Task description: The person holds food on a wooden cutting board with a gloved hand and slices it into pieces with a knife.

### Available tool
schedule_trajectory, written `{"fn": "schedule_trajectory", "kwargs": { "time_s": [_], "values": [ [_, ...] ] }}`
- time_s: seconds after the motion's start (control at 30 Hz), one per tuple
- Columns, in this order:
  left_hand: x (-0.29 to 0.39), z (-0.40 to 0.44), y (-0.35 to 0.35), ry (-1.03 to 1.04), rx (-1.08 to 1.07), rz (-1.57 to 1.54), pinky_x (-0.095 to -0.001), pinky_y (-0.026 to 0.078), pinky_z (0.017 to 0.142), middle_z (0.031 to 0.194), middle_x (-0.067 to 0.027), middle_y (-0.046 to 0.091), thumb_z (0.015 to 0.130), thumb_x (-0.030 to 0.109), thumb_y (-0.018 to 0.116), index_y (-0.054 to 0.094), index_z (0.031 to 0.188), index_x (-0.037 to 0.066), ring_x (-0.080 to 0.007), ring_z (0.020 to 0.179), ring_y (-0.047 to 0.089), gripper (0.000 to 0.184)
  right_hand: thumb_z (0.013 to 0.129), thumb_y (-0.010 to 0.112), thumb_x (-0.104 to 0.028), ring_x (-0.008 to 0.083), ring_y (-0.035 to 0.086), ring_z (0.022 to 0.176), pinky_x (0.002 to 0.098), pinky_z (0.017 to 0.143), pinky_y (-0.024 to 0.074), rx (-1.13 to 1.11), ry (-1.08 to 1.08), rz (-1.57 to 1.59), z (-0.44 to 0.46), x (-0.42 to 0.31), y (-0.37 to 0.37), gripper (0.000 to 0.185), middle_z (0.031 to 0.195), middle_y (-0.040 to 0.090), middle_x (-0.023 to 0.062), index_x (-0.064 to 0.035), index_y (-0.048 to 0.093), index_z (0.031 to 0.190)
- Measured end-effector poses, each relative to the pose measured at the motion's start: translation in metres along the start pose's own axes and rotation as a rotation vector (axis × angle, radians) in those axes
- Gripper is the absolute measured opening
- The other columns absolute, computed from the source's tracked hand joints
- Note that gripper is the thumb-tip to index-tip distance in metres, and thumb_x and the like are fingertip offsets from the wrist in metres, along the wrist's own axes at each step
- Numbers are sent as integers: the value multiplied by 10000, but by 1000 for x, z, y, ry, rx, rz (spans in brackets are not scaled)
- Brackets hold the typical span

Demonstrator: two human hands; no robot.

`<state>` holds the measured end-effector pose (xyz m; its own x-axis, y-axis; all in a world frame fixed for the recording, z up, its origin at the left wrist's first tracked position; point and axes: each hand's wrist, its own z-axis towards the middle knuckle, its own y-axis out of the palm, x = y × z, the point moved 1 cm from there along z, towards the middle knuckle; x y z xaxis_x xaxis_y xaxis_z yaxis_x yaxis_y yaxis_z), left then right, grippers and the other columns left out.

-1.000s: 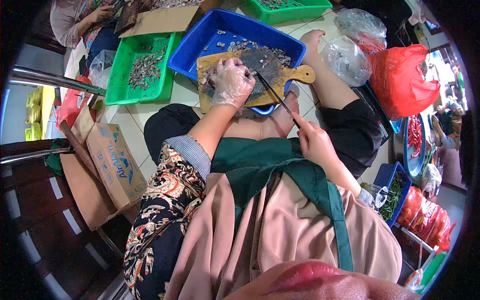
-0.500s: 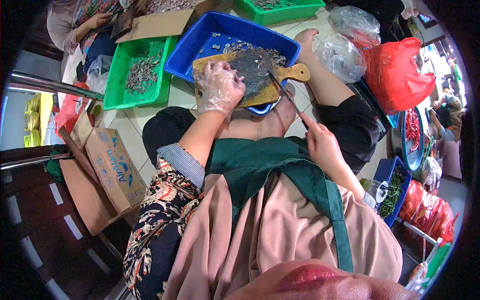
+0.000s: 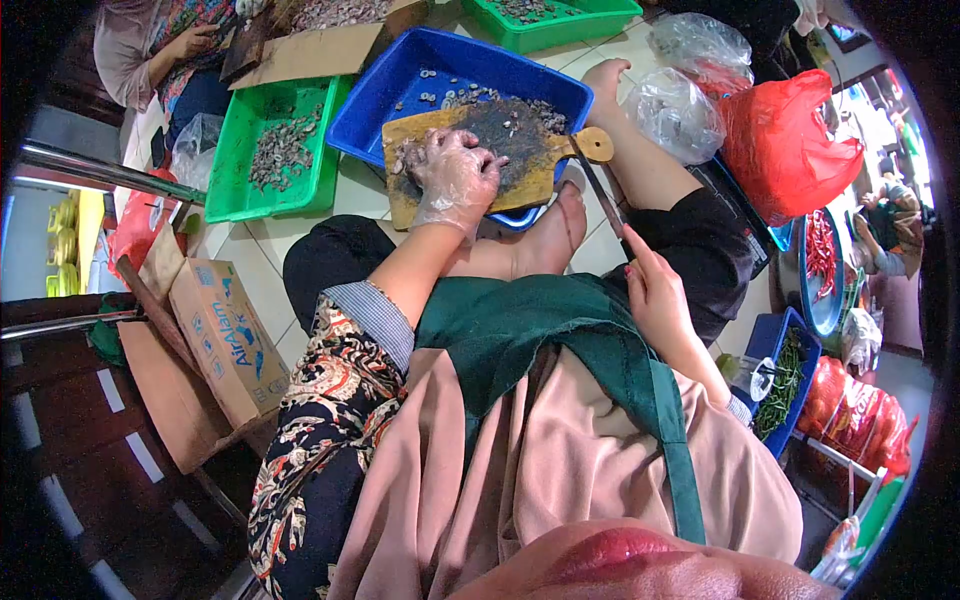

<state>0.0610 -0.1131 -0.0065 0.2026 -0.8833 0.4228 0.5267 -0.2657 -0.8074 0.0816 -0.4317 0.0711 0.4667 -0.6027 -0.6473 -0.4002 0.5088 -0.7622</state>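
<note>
My left hand (image 3: 455,180), in a clear plastic glove, rests on the wooden cutting board (image 3: 535,180). Its fingers are curled together, and what they hold, if anything, cannot be made out. Small greyish pieces lie on the board at the fingertips. The board's middle is dark and worn, and it lies across the near rim of a blue basin (image 3: 365,110) containing cut, ring-like pieces (image 3: 470,95). To the right, my bare right hand (image 3: 655,285) is closed round a long knife (image 3: 598,192). The blade points up toward the board's round-ended handle (image 3: 594,145).
A green tray (image 3: 325,165) of chopped pieces stands left of the basin, another green tray (image 3: 560,35) behind it. Clear plastic bags (image 3: 675,115) and a red bag (image 3: 790,150) lie right, near my bare foot. A cardboard box (image 3: 230,330) stands left. Another person's hand (image 3: 195,42) shows upper left.
My right hand has drawn the knife rightward, from over the board's dark middle to beside its handle. My left hand has shifted slightly right and down on the board.
</note>
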Motion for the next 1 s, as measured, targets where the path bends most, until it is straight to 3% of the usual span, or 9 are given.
{"fn": "schedule_trajectory", "kwargs": {
  "time_s": [0.23,0.43,0.53,0.73,0.87,0.97,1.0],
  "values": [
    [-2,0,3,-42,-12,-28,-674,248,1123,1144,-38,647,785,268,747,806,816,172,-343,1249,489,117,951,549,1,385,660,881,440,839,535,-11,-8,38,3,-1,3,572,943,637,232,-117,489,1508],
    [0,2,2,-74,-37,-16,-695,228,1123,1139,-40,651,782,315,773,807,831,176,-353,1260,484,150,947,577,-18,405,650,879,458,827,533,-164,-121,42,3,-4,10,557,945,644,222,-128,513,1489],
    [4,1,1,-50,45,71,-628,297,1116,1084,-28,699,788,356,788,812,789,201,-319,1178,561,157,943,585,-26,419,645,855,479,814,532,-157,-180,57,6,-3,14,555,939,636,228,-132,518,1483],
    [2,2,4,-68,24,45,-652,294,1121,1068,-32,697,753,279,761,796,748,205,-330,1159,573,82,956,574,-55,445,652,859,503,800,542,-207,-164,-4,7,-2,19,545,959,641,251,-150,509,1489],
    [0,0,11,-75,71,79,-705,195,1161,1095,-3,661,757,306,748,774,715,232,-367,1258,529,89,951,576,-78,466,653,852,533,792,544,-231,-150,-27,13,1,24,571,962,643,266,-169,479,1507],
    [1,-1,9,-106,11,30,-726,179,1151,1092,-11,652,784,326,743,772,723,220,-390,1266,508,126,951,561,-82,479,649,879,548,795,537,-205,-188,-15,19,-5,28,513,972,656,280,-97,505,1461],
    [-1,-1,9,-83,16,-2,-694,225,1137,1094,-19,651,777,318,746,773,734,206,-375,1244,516,123,952,558,-83,481,652,886,551,802,537,-202,-195,-15,21,-3,33,511,983,658,287,-92,505,1460]
  ]
}}
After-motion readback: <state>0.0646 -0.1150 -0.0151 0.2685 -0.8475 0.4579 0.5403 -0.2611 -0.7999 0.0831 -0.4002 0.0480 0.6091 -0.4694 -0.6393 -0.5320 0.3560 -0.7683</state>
